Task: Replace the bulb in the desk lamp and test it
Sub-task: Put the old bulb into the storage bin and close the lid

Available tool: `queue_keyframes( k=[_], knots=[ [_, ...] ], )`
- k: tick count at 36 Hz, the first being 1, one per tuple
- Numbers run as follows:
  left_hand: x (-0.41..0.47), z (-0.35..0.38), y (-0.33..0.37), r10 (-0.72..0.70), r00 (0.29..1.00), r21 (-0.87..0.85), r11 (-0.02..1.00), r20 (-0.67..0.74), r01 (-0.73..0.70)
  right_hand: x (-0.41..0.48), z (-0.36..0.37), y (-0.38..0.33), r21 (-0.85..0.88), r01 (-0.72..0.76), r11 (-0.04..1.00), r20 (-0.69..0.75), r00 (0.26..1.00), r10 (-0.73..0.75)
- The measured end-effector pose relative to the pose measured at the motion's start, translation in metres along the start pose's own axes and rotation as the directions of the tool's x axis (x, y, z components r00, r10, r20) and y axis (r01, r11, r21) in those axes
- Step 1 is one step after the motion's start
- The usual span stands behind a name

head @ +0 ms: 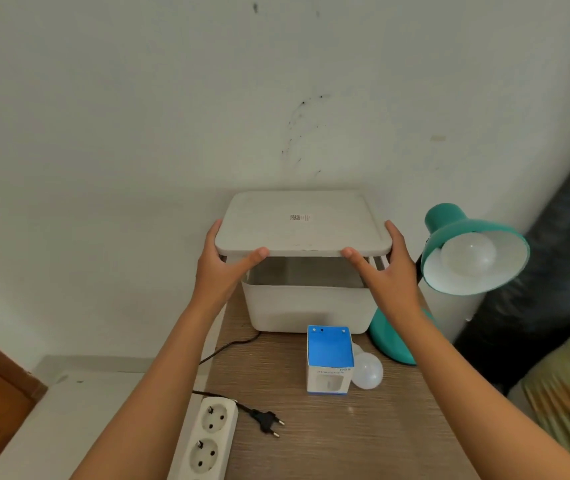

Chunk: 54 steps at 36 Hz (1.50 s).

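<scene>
Head view: a wooden bench (363, 441) seen from above, both forearms reaching forward; the white box (306, 308) at the back of the bench serves as landmark.
Power strip (207, 441): nearest, well in front of the box toward the left, at the bench's left edge, sockets unused.
Plug (268, 421): black, loose on the bench just right of the power strip, its cord running back toward the box.
Bulb carton (329, 361): blue and white, just in front of the box, top flap up.
Loose bulb (367, 370): white, lying on the bench against the carton's right side.
Lamp (473, 247): teal, right of the box, shade tilted toward the camera with a white bulb (468, 254) seated inside.
Left hand (223, 268): gripping the lid (302, 225) at its left edge, thumb underneath the front rim.
Right hand (385, 268): gripping the lid's right edge the same way.
Lid: held above the box, front raised clear of the rim.
</scene>
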<state>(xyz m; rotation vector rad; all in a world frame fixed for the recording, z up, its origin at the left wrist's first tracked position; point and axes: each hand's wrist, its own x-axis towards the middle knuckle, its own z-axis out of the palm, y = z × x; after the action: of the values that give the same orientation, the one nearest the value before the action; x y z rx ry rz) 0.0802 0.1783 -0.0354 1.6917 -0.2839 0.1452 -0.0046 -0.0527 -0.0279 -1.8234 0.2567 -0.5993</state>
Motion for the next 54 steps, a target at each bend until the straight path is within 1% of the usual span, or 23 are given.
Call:
queue_keyframes(
  k=[4,8,16,21,25,29,32,35,38,42,47,51,54],
  knots=[
    [-0.025,-0.017,0.016,0.043,0.999,0.006,0.999,-0.003,-0.043,-0.027,0.000,-0.014,-0.012,0.023,1.000,-0.019,1.000,-0.023],
    [-0.069,-0.032,0.027,0.056,0.998,0.010,0.998,-0.002,-0.056,-0.068,-0.008,-0.024,-0.023,0.067,0.997,0.021,0.998,-0.067],
    [-0.183,-0.037,0.022,0.058,0.998,0.056,0.997,0.017,-0.059,-0.171,-0.048,-0.015,-0.094,0.054,0.994,0.021,0.998,-0.052],
    [-0.256,-0.023,-0.002,-0.021,0.997,0.092,0.996,0.080,0.013,-0.244,-0.083,0.013,-0.195,-0.020,0.981,0.017,1.000,0.024],
    [-0.306,-0.005,-0.016,-0.093,0.989,0.152,0.986,0.118,0.075,-0.289,-0.108,0.034,-0.258,-0.080,0.963,0.030,0.995,0.091],
    [-0.339,0.008,-0.033,-0.175,0.968,0.227,0.965,0.181,0.132,-0.316,-0.123,0.049,-0.306,-0.135,0.942,0.103,0.979,0.174],
    [-0.353,0.015,-0.043,-0.230,0.953,0.257,0.950,0.196,0.176,-0.325,-0.129,0.064,-0.375,-0.182,0.909,0.138,0.959,0.249],
    [-0.359,0.020,-0.053,-0.246,0.942,0.318,0.933,0.229,0.167,-0.329,-0.131,0.074,-0.452,-0.220,0.864,0.171,0.930,0.327],
    [-0.359,0.021,-0.059,-0.248,0.931,0.434,0.894,0.268,0.113,-0.326,-0.134,0.083,-0.486,-0.197,0.851,0.213,0.918,0.334],
    [-0.355,0.020,-0.069,-0.281,0.911,0.586,0.809,0.302,0.056,-0.316,-0.133,0.098,-0.582,-0.149,0.800,0.201,0.926,0.319],
    [-0.343,0.024,-0.071,-0.319,0.903,0.652,0.756,0.289,0.058,-0.306,-0.123,0.107,-0.710,-0.064,0.701,0.227,0.921,0.315],
    [-0.339,0.031,-0.073,-0.329,0.900,0.747,0.665,0.287,0.004,-0.301,-0.115,0.114,-0.751,-0.015,0.660,0.258,0.913,0.315],
    [-0.339,0.037,-0.074,-0.319,0.907,0.782,0.622,0.273,-0.017,-0.299,-0.114,0.118,-0.775,-0.008,0.632,0.246,0.917,0.314]
  ],
)
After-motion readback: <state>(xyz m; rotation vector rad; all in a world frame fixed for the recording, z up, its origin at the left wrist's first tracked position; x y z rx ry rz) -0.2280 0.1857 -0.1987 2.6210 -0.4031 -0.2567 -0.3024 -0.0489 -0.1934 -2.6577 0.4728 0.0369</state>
